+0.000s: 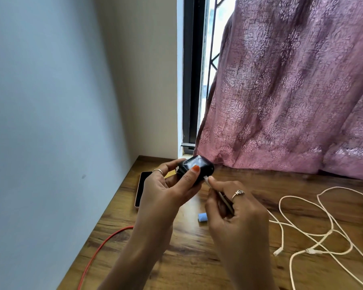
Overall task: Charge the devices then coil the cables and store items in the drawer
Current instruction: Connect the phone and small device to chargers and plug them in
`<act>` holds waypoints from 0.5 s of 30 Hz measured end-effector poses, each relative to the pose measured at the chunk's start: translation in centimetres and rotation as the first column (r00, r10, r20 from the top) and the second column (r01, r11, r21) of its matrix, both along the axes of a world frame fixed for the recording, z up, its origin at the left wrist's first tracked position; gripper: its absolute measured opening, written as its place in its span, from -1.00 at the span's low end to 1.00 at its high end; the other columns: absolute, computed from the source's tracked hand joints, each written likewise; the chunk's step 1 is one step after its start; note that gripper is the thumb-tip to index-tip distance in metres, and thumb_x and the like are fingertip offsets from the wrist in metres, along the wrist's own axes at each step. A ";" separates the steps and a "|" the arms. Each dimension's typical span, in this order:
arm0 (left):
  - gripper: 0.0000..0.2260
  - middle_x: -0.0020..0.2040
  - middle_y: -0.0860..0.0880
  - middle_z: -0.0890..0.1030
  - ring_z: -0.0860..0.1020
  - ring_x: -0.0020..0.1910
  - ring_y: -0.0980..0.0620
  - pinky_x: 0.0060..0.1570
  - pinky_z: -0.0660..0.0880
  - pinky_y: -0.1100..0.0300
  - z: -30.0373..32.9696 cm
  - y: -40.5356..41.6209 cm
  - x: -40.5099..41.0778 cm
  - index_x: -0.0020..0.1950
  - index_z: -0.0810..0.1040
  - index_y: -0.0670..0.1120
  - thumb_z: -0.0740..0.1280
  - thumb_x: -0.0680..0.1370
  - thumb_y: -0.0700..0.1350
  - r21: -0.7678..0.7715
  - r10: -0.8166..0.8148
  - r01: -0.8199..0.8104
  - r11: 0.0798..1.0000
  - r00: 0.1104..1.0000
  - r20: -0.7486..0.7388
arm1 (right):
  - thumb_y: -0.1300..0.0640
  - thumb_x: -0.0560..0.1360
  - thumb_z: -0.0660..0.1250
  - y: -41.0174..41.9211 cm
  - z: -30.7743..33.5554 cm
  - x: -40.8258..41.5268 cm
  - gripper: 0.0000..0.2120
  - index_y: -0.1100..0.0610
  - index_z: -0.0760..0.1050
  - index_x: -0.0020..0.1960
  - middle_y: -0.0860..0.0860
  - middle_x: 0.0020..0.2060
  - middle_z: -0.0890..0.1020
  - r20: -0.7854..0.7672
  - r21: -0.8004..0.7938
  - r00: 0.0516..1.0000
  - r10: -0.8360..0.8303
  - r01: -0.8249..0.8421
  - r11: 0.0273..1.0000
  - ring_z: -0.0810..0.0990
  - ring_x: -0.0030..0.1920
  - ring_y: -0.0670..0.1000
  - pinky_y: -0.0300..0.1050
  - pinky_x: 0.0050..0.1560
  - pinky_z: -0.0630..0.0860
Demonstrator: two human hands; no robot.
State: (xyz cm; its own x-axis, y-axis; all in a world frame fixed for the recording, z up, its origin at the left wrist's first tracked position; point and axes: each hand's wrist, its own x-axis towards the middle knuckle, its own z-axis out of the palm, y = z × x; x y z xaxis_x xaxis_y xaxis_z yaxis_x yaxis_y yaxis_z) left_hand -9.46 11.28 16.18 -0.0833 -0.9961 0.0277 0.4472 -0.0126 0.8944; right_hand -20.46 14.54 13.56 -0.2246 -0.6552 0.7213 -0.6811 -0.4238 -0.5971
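Head | left hand grips black case | right hand pinches plug beside it

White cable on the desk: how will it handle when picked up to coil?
The white cable lies in loose crossing loops, so it is probably floppy and may tangle. It looks thin, likely light. Its free plug end would probably dangle.

We note the left hand hides the phone at its three o'clock side. The white cable and red cable leave frame at five and seven o'clock.
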 end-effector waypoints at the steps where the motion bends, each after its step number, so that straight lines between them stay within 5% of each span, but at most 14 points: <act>1: -0.59 -0.08 -0.15 0.70 0.68 -0.03 -0.05 -0.09 0.62 0.21 0.0 0.0 0.0 0.19 0.49 -0.19 0.42 0.37 -0.18 -0.012 -0.003 0.003 1.000 1.000 0.022 | 0.42 0.34 0.45 0.0 0.0 -0.1 -0.73 0.19 0.64 -0.01 0.02 -0.28 0.60 -0.010 -0.003 1.000 0.005 -0.005 1.000 0.49 -0.27 -0.11 -0.60 -0.24 0.32; 5: -0.70 -0.06 -0.11 0.71 0.68 -0.05 -0.03 -0.21 0.58 0.31 -0.2 -0.3 0.1 0.17 0.52 -0.13 0.41 0.45 -0.25 -0.043 0.006 -0.001 0.999 0.994 0.111 | 0.39 0.39 0.40 0.0 -0.3 -0.3 -0.80 0.24 0.64 0.00 0.05 -0.23 0.65 -0.056 -0.036 0.998 0.030 -0.032 0.999 0.55 -0.23 -0.12 -0.50 -0.17 0.40; 8: -0.70 -0.05 -0.12 0.70 0.68 -0.04 -0.05 -0.12 0.61 0.21 -0.2 -0.5 0.2 0.17 0.52 -0.15 0.41 0.45 -0.25 -0.047 0.016 -0.010 0.999 0.991 0.136 | 0.33 0.42 0.34 0.1 -0.6 -0.4 -0.82 0.27 0.63 -0.01 0.06 -0.21 0.66 -0.060 -0.049 0.996 0.067 -0.070 0.996 0.63 -0.26 -0.06 -0.35 -0.20 0.48; 15: -0.75 -0.05 -0.15 0.68 0.69 -0.13 -0.02 -0.29 0.55 0.32 -0.8 -0.3 -0.7 0.12 0.54 -0.13 0.42 0.46 -0.17 -0.063 0.128 -0.118 0.991 0.971 0.201 | 0.32 0.41 0.37 0.6 -1.5 -0.1 -0.94 0.24 0.59 -0.13 0.02 -0.31 0.60 -0.098 -0.114 0.993 0.071 -0.082 0.990 0.55 -0.39 -0.04 -0.05 -0.42 0.50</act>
State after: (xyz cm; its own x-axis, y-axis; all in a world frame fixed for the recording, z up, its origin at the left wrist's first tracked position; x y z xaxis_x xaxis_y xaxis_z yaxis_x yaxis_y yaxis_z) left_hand -10.18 11.00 15.41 0.0309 -0.9969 0.0728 0.2504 0.0782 0.9650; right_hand -20.58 15.10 12.03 -0.1050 -0.5770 0.8100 -0.6947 -0.5402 -0.4749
